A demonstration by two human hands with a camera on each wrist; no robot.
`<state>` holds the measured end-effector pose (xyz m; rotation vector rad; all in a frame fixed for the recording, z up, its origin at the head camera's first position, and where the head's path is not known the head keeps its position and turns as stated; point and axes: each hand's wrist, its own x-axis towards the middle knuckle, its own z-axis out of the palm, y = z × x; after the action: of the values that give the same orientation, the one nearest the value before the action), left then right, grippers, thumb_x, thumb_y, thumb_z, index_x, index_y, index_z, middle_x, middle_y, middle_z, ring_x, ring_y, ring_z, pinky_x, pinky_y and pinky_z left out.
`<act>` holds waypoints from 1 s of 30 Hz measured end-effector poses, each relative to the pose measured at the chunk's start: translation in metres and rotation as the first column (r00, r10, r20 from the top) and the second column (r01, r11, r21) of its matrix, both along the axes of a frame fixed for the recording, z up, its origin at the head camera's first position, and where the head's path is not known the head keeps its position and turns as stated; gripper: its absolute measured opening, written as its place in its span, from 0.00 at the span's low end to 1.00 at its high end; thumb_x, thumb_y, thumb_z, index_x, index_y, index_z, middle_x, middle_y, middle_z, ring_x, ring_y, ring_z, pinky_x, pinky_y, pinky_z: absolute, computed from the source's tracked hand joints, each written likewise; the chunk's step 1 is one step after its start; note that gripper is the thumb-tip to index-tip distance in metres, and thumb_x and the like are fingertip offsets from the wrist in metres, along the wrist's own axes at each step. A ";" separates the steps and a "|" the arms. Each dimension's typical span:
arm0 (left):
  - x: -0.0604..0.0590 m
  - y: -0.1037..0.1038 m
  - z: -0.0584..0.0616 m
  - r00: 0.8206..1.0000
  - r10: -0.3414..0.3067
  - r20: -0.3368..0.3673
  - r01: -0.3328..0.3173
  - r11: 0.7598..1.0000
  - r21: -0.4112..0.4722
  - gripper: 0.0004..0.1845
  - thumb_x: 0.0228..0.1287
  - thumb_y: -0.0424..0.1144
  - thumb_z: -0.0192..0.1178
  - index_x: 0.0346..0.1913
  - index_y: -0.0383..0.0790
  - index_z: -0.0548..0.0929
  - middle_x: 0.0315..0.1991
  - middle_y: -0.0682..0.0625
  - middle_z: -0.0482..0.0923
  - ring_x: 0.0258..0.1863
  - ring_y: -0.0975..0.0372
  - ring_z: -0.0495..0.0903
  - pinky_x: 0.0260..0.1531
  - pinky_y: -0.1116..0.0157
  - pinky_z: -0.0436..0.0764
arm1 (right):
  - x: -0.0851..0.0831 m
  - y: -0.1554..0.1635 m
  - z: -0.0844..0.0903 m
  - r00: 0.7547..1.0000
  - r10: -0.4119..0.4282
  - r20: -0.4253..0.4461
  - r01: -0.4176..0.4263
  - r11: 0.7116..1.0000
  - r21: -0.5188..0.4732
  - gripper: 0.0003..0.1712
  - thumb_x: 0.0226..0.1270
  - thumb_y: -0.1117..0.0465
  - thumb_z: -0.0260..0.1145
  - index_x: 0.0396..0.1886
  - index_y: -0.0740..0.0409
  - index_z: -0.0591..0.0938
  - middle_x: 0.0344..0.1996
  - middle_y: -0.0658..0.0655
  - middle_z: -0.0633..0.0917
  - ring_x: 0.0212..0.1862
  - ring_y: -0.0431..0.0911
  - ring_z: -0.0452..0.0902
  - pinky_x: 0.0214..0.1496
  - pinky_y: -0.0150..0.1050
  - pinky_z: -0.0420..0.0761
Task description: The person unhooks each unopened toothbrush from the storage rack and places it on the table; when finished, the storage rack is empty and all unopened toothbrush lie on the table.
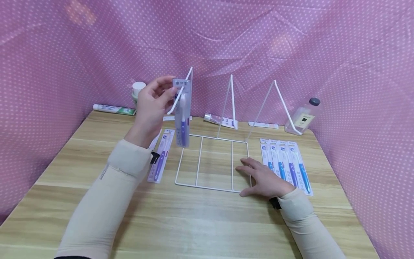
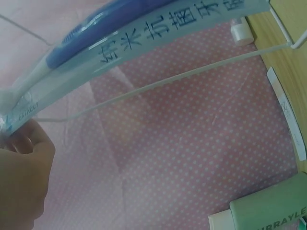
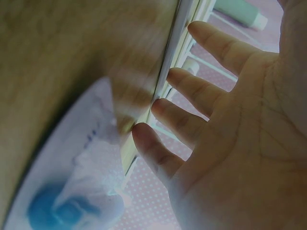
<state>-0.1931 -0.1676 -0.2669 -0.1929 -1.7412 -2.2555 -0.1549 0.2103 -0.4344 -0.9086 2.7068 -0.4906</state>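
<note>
My left hand (image 1: 152, 102) pinches the top of a packaged purple toothbrush (image 1: 183, 122), which hangs upright at the left prong (image 1: 176, 100) of a white wire rack (image 1: 213, 188). Part of the prong shows in front of the pack, its upper end behind. In the left wrist view the purple handle (image 2: 100, 31) lies slanted under clear plastic, with the left hand (image 2: 26, 172) at its head end. Fingers spread, my right hand (image 1: 263, 178) rests at the right side of the rack's base; its palm and fingers (image 3: 187, 127) show in the right wrist view.
Several packaged toothbrushes (image 1: 292, 169) lie in a row right of the rack, others (image 1: 161, 158) left of it. Along the back stand or lie a toothpaste tube (image 1: 114, 109), a white-capped bottle (image 1: 138, 88), another tube (image 1: 223, 120) and a black-capped bottle (image 1: 302, 117). Two more prongs (image 1: 233, 104) rise from the rack.
</note>
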 end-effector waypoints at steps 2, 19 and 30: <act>0.005 -0.002 0.000 1.000 0.001 0.002 -0.001 1.000 -0.007 0.13 0.73 0.31 0.66 0.57 0.43 0.86 0.48 0.51 0.83 0.46 0.62 0.79 0.42 0.70 0.79 | 0.000 0.000 0.000 1.000 0.001 -0.002 -0.001 1.000 0.000 0.52 0.56 0.32 0.79 0.77 0.47 0.75 0.83 0.63 0.63 0.83 0.65 0.55 0.81 0.68 0.61; 0.049 -0.015 0.004 0.994 -0.092 -0.060 0.088 0.993 -0.076 0.13 0.73 0.28 0.66 0.57 0.39 0.85 0.45 0.49 0.81 0.44 0.60 0.77 0.43 0.71 0.83 | 0.000 0.000 -0.001 1.000 0.001 -0.007 -0.001 1.000 0.001 0.52 0.56 0.32 0.79 0.77 0.46 0.75 0.83 0.63 0.63 0.83 0.65 0.55 0.81 0.68 0.61; 0.074 -0.027 0.007 0.981 -0.181 -0.075 0.170 0.976 -0.134 0.13 0.72 0.30 0.67 0.56 0.38 0.86 0.43 0.51 0.82 0.44 0.62 0.77 0.44 0.71 0.83 | 0.001 0.000 0.000 1.000 -0.003 -0.004 0.003 1.000 0.007 0.52 0.57 0.32 0.79 0.77 0.47 0.75 0.83 0.63 0.63 0.83 0.65 0.55 0.81 0.68 0.61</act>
<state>-0.1195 -0.1946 -0.2595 -0.4825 -1.8888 -2.2177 -0.1539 0.2103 -0.4345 -0.9043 2.7121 -0.4805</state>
